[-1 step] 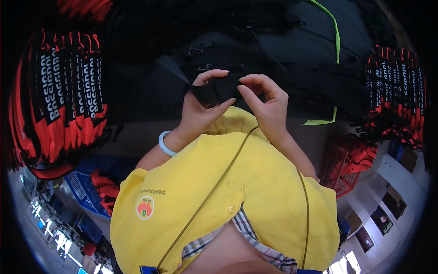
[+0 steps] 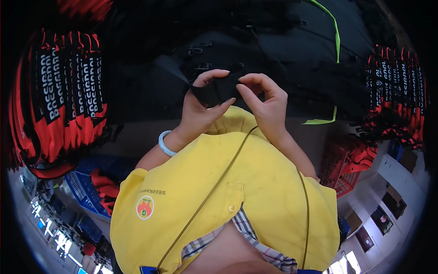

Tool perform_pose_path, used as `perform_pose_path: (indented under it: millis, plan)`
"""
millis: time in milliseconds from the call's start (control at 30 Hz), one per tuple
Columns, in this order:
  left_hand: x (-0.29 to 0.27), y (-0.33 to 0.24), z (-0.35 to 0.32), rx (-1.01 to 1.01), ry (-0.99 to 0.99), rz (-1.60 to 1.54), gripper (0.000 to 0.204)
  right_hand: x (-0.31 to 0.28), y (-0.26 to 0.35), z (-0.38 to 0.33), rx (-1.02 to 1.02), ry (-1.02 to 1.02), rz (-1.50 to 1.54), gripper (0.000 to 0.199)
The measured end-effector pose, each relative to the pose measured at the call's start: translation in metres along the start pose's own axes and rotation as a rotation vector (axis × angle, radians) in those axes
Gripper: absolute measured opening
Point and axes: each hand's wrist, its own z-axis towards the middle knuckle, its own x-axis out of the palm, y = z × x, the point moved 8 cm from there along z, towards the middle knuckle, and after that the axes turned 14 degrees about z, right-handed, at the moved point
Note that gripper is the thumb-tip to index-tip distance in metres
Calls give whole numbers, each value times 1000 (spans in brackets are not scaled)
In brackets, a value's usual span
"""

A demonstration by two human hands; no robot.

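Note:
In front of my chest, my left hand (image 2: 200,100) is curled round a wide, dark band of black fabric (image 2: 218,90), with the thumb below it and the fingers above. The band bends between thumb and fingers, and one end trails off to the upper left. Thumb and forefinger of my right hand (image 2: 267,98) pinch together at the band's right edge. Just what those fingertips grip is hard to make out, black on black. Beneath both hands lies a spread of black material (image 2: 273,55).
Bundles of red and black straps hang at the left (image 2: 68,91) and right (image 2: 397,91). A blue crate (image 2: 84,189) and a red crate (image 2: 337,173) hold red pieces. A bright green ribbon (image 2: 337,39) crosses the black material. Small dark buckles (image 2: 198,49) lie beyond my hands.

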Motion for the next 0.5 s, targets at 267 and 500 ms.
perform_pose_path:
  millis: [267,500]
  plan:
    - [2,-10,-5,204,38,462,53,3,-1,-3,10,122,-184,4]
    - [-14,34,9,-282,-5,-163,50,-36,-74,-68,581,296,267,18]
